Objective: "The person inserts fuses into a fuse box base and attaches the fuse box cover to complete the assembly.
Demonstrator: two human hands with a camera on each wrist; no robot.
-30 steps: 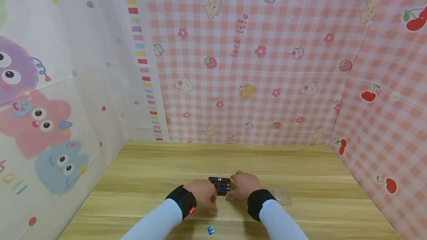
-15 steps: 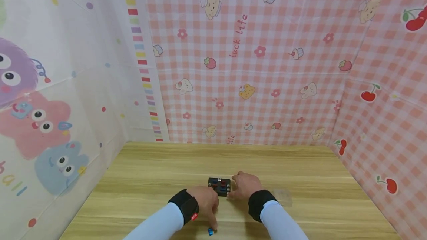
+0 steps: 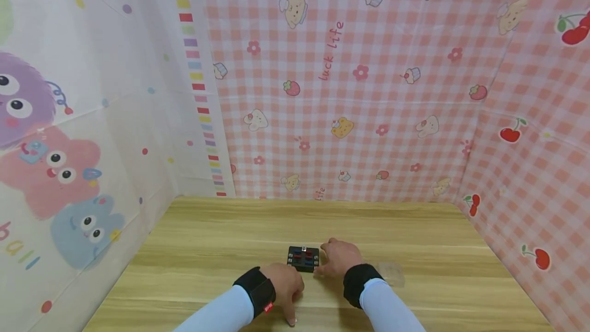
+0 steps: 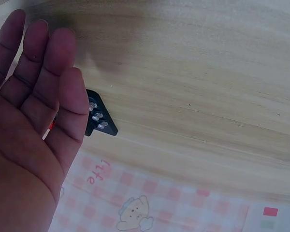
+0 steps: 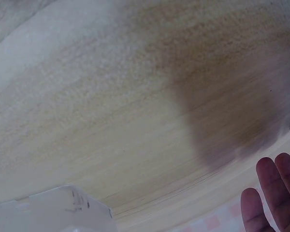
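Note:
A black fuse block point(image 3: 303, 258) with red and blue fuses and silver screws sits mid-table. My right hand point(image 3: 342, 257) rests at its right edge, thumb and fingers spread around that side; several straight fingers point(image 5: 275, 188) show in the right wrist view. My left hand point(image 3: 282, 283) is in front of the block, one digit reaching down to the tabletop. A tiny pale speck shows beside that fingertip; the loose blue fuse is hidden there. In the left wrist view the left fingers point(image 4: 70, 96) are mostly straight, partly covering the block point(image 4: 99, 118).
A clear plastic cover point(image 3: 391, 274) lies right of the right wrist, also seen as a translucent cover point(image 5: 55, 210) in the right wrist view. The wooden table point(image 3: 221, 224) is bordered by printed cloth at the back and both sides.
My left hand has drawn back from the fuse block toward the front, and its fingertip now covers the spot where the blue fuse lay. The right hand has stayed still.

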